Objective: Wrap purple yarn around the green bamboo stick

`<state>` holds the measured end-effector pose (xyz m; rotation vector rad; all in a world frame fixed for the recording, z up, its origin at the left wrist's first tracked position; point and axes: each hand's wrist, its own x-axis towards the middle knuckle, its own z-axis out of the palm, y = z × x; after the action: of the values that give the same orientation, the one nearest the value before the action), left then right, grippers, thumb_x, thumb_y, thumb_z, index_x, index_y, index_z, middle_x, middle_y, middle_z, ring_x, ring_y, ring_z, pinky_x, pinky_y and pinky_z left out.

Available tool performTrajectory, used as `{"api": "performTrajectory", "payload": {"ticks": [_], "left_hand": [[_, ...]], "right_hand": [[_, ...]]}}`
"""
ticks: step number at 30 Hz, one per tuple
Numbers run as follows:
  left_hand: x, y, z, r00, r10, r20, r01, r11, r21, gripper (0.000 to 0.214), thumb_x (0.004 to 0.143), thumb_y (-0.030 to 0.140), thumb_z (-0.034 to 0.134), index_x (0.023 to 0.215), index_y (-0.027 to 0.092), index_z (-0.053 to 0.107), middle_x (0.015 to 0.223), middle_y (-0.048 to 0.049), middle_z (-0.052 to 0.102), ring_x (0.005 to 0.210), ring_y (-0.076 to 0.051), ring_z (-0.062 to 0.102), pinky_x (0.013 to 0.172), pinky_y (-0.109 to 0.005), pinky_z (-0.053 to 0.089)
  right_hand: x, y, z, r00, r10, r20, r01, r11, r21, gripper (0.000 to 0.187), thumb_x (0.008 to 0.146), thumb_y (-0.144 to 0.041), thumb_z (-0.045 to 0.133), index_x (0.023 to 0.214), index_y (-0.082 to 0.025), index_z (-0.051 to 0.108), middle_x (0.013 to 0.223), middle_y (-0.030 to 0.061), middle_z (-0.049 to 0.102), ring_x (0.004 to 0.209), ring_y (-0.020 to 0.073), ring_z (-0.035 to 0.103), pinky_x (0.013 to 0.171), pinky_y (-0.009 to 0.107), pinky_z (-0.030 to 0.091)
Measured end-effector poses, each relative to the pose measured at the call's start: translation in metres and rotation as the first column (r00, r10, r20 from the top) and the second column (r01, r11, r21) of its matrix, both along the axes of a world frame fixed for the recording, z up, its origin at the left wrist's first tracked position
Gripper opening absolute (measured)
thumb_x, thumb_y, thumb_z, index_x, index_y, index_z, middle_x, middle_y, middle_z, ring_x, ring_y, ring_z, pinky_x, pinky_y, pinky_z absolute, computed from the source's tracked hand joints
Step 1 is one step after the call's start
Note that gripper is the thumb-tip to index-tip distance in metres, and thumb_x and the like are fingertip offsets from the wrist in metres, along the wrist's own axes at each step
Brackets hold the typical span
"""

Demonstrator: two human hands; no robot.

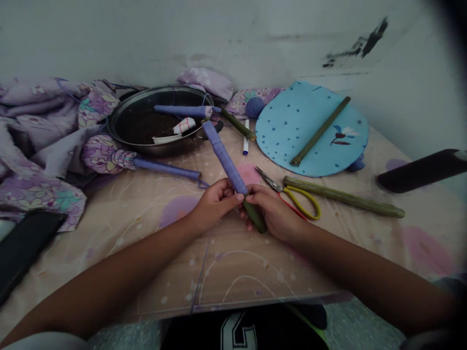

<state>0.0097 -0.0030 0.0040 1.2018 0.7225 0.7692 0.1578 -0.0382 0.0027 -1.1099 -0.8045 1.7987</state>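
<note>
My left hand and my right hand meet at the table's middle, both closed around one green stick partly wound with purple yarn. The stick slants up and away toward the metal pan. My left fingers pinch it where the purple winding ends; my right hand grips the bare green lower end. A thin purple thread runs down from my hands to the table's front edge.
A metal pan at the back holds another purple-wound stick. Floral cloth lies left, with a cloth-headed purple stick. Scissors, bare green sticks, a marker and a blue dotted disc lie right. A phone sits far left.
</note>
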Motion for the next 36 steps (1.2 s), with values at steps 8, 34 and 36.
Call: {"api": "performTrajectory", "payload": {"ticks": [8, 34, 36], "left_hand": [[-0.003, 0.002, -0.008, 0.999, -0.015, -0.030, 0.014, 1.000, -0.027, 0.032, 0.075, 0.033, 0.067, 0.094, 0.013, 0.052, 0.053, 0.0078, 0.048, 0.037, -0.001, 0.036, 0.035, -0.014, 0.026], [0.002, -0.006, -0.004, 0.996, -0.019, 0.087, 0.031, 0.990, -0.138, 0.026, 0.080, 0.034, 0.062, 0.094, 0.015, 0.051, 0.061, 0.0028, 0.058, 0.038, -0.002, 0.038, 0.035, -0.014, 0.022], [0.002, -0.007, -0.005, 0.995, 0.004, 0.104, 0.010, 0.991, -0.133, 0.025, 0.079, 0.034, 0.063, 0.091, 0.016, 0.050, 0.061, 0.0039, 0.057, 0.038, -0.001, 0.039, 0.036, -0.014, 0.022]], "right_hand": [[0.001, 0.002, 0.003, 0.999, -0.030, 0.026, 0.031, 0.998, -0.053, 0.012, 0.073, -0.027, 0.048, 0.068, -0.017, 0.052, 0.057, -0.0013, 0.053, 0.041, 0.0097, 0.047, 0.032, 0.020, 0.039], [0.001, 0.002, -0.002, 0.998, 0.063, 0.000, -0.063, 0.997, 0.043, 0.018, 0.079, -0.034, 0.045, 0.073, -0.019, 0.050, 0.059, -0.0011, 0.053, 0.043, 0.0120, 0.050, 0.036, 0.023, 0.044], [0.001, 0.001, 0.000, 0.997, 0.058, -0.050, -0.057, 0.998, 0.024, 0.015, 0.077, -0.034, 0.050, 0.077, -0.020, 0.048, 0.062, -0.0023, 0.053, 0.044, 0.0116, 0.050, 0.034, 0.023, 0.044]]}}
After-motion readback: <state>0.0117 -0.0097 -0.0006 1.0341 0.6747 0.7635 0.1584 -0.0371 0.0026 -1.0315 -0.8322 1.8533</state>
